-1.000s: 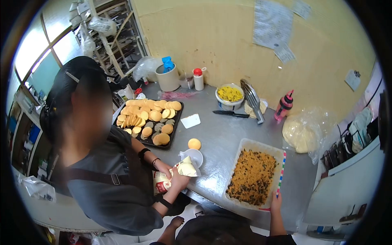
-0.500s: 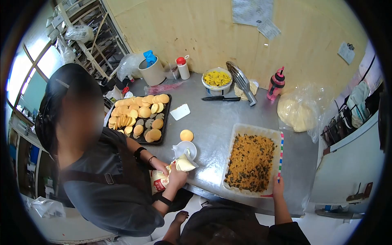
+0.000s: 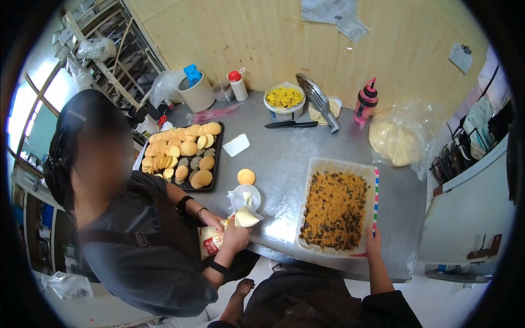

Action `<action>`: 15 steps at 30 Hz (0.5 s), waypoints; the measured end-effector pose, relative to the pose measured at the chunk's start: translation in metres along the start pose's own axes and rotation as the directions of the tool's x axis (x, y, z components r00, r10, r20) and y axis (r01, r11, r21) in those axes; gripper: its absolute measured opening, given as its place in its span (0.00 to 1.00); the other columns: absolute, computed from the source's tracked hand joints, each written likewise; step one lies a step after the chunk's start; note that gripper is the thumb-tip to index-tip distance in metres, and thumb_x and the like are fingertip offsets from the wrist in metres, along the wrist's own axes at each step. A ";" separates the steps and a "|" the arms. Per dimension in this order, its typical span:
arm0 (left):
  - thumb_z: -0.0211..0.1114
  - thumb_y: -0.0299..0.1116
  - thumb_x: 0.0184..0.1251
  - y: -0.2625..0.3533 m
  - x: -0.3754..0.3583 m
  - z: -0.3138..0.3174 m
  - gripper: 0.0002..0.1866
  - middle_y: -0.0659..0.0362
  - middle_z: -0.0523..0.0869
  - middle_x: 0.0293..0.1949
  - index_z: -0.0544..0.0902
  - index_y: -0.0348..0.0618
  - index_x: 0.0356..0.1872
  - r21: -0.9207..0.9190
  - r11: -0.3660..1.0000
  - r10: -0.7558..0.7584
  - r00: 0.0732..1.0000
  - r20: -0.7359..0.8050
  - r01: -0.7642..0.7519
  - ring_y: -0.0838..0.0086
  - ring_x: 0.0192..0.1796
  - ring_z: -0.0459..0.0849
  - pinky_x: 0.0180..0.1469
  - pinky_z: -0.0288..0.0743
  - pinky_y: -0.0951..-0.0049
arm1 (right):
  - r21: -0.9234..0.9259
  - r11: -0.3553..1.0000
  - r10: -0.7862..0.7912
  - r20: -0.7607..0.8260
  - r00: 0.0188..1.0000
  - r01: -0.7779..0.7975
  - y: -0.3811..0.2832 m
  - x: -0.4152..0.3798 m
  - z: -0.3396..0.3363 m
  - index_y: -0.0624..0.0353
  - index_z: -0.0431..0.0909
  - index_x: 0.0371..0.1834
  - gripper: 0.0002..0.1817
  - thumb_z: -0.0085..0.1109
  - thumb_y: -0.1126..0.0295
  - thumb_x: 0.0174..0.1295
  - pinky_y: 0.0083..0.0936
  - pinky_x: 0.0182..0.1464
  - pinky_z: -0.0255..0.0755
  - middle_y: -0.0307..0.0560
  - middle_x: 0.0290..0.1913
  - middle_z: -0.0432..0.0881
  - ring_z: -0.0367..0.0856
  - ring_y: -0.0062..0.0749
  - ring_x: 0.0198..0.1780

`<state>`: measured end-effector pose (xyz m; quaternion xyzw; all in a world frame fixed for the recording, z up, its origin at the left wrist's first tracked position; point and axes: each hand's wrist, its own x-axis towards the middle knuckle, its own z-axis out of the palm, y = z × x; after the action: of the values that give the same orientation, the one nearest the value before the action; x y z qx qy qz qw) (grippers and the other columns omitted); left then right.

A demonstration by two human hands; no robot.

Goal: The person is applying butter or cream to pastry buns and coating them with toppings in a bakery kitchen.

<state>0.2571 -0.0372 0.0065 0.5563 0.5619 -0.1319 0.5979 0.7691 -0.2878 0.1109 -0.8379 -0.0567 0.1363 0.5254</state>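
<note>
My right hand grips the right rim of a translucent plastic bin near its front corner. Orange-brown crumbly filling with dark bits covers the bin's bottom. Down beside my body, away from the table, my left hand hangs with its fingers curled in and nothing visible in them. To my left, a co-worker's hands squeeze a bag of pale cream over a small white bowl that has some cream in it.
A black tray of round cakes lies at the left, with a single cake and a white scraper nearby. Further back are a yellow-filled tub, a knife, tongs, a pink bottle and bagged dough.
The view has shifted slightly, so the table items appear a little higher and further left. Cream now trails from the bag's tip into the bowl. My right hand keeps its hold on the bin.
</note>
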 end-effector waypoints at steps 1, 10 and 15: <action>0.57 0.35 0.67 0.001 -0.002 0.001 0.17 0.48 0.86 0.40 0.78 0.31 0.48 -0.016 1.000 -0.001 1.000 -0.021 0.001 0.65 0.40 0.87 0.45 0.79 0.67 | 0.009 1.000 -0.004 -0.003 1.000 0.004 -0.001 0.000 0.001 0.62 0.76 0.49 0.16 0.54 0.60 0.69 0.24 0.43 0.69 0.40 0.37 0.79 0.74 0.22 0.38; 0.58 0.30 0.65 -0.005 -0.001 0.003 0.14 0.48 0.86 0.41 0.78 0.31 0.48 -0.078 0.997 -0.002 0.999 -0.044 -0.002 0.64 0.42 0.87 0.45 0.80 0.67 | 0.002 1.000 0.030 0.011 1.000 -0.030 -0.006 0.000 0.000 0.63 0.76 0.49 0.16 0.53 0.61 0.70 0.24 0.44 0.70 0.40 0.38 0.79 0.74 0.22 0.39; 0.58 0.30 0.66 -0.009 0.001 0.005 0.15 0.48 0.86 0.42 0.77 0.31 0.49 -0.100 0.995 0.005 0.999 -0.034 -0.008 0.64 0.43 0.86 0.46 0.80 0.67 | 0.034 0.998 0.055 0.022 0.998 -0.056 -0.009 -0.001 0.000 0.62 0.76 0.50 0.16 0.53 0.60 0.70 0.24 0.46 0.70 0.41 0.40 0.80 0.75 0.23 0.41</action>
<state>0.2530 -0.0436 -0.0004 0.5296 0.5759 -0.0924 0.6158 0.7683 -0.2844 0.1196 -0.8286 -0.0368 0.1607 0.5351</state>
